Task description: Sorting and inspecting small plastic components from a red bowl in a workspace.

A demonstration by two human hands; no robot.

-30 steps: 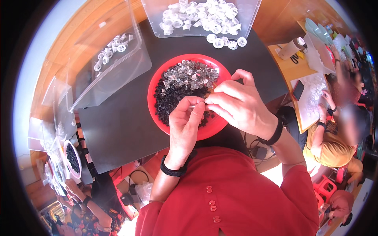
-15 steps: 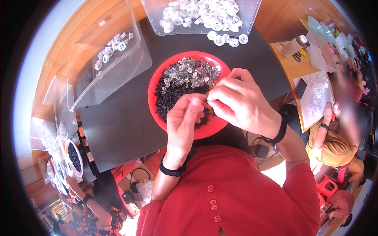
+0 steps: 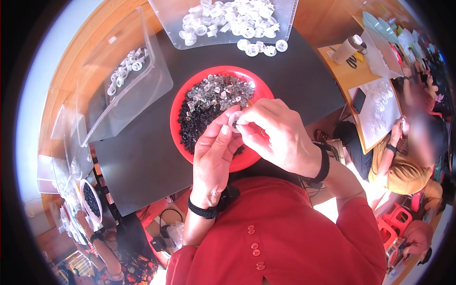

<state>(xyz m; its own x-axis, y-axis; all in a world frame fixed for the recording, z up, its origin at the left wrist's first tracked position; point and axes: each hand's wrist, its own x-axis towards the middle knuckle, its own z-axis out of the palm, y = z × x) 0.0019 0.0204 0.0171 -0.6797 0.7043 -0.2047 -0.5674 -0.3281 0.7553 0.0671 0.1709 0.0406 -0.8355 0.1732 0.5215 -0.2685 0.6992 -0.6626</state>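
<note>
Over the near side of a red round basin (image 3: 174, 111), my two hands meet at a small white round plastic piece (image 3: 232, 118). The fingers and thumb of my left hand (image 3: 211, 159) grip this piece from the left. From the right, my right hand (image 3: 282, 137) has its thumb and fingertips pinched at the piece's dark centre; whether they hold a separate small part is hidden. Inside the basin, small black parts (image 3: 190, 130) fill the left and near side. A heap of small clear parts (image 3: 216, 90) covers the far side.
Behind the basin stands a translucent bin (image 3: 166, 28) of white round pieces, with several loose ones (image 3: 261, 48) before it. Another clear bin (image 3: 164, 85) is at left. On the right, a co-worker's hand (image 3: 396, 128) is by a side table with a bottle (image 3: 346, 51) and phone (image 3: 358, 100).
My hands have shifted slightly left. The white round piece now shows between my fingertips, where it was hardly visible before. The whole view has moved a little.
</note>
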